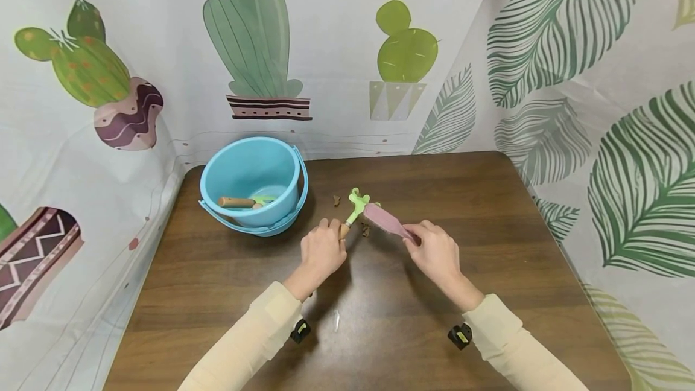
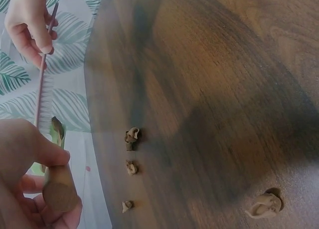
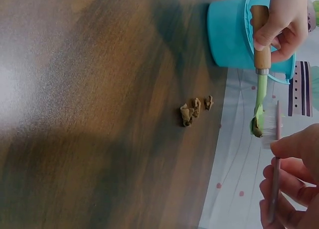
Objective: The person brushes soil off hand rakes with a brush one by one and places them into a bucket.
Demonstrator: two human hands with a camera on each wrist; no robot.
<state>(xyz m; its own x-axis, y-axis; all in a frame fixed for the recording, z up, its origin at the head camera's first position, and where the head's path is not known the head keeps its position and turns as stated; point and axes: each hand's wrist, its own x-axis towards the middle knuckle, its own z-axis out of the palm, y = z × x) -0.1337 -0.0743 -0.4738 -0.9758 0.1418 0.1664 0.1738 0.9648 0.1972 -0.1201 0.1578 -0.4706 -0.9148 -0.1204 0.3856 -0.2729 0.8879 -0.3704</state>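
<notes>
My left hand [image 1: 323, 247] grips the wooden handle of a small green garden rake [image 1: 358, 203], its prongs raised above the table. A brown clump shows at the rake's head in the right wrist view. My right hand [image 1: 434, 252] holds a pink brush [image 1: 384, 221] by its handle. The pale bristles [image 3: 269, 126] face the rake's head and appear to meet it. Below both tools, several crumpled brown pieces [image 3: 187, 115] lie on the wooden table [image 1: 488, 198]. Another brown piece [image 2: 264, 205] sits apart from them in the left wrist view.
A light blue bucket [image 1: 250, 165] stands at the table's back left, its handle hanging down. Inside lies a wooden-handled tool [image 1: 236, 202] with a green part. A small whitish mark [image 1: 336, 320] shows near the front. Printed cloth [image 1: 347, 65] hangs behind the table.
</notes>
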